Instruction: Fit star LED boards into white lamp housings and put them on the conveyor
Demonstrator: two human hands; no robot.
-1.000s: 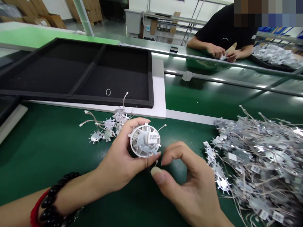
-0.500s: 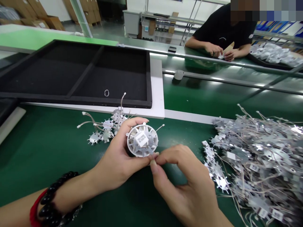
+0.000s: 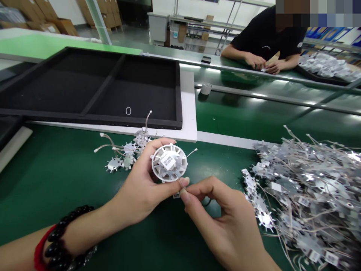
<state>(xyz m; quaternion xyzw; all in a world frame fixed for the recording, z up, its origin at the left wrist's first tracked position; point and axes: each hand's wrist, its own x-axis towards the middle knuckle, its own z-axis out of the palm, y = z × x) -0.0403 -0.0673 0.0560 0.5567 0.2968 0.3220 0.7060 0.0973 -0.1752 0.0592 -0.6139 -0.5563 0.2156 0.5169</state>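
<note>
My left hand [image 3: 150,180] is wrapped round a white round housing [image 3: 158,174] with radial ribs and small tabs on its rim. A metal plate with a printed white label [image 3: 167,161] sits in the housing's open face. A short wire with a white connector [image 3: 192,152] sticks out at its right. Just below the rim, my right hand [image 3: 222,210] pinches a thin wire [image 3: 182,183] between thumb and forefinger, close to my left thumb. A small labelled piece [image 3: 176,195] shows partly under the left thumb; the rest of it is hidden.
A large heap of metal plates with wires [image 3: 313,195] covers the right of the green table. Several more plates [image 3: 129,148] lie behind my left hand. A black divided tray [image 3: 180,96] stands at back left. Across the bench, a person's hands [image 3: 263,64] handle a small item.
The housing has tilted slightly, and its label faces me more. My right hand has shifted slightly, still pinching the wire. A small white cylindrical piece on the far bench has moved left.
</note>
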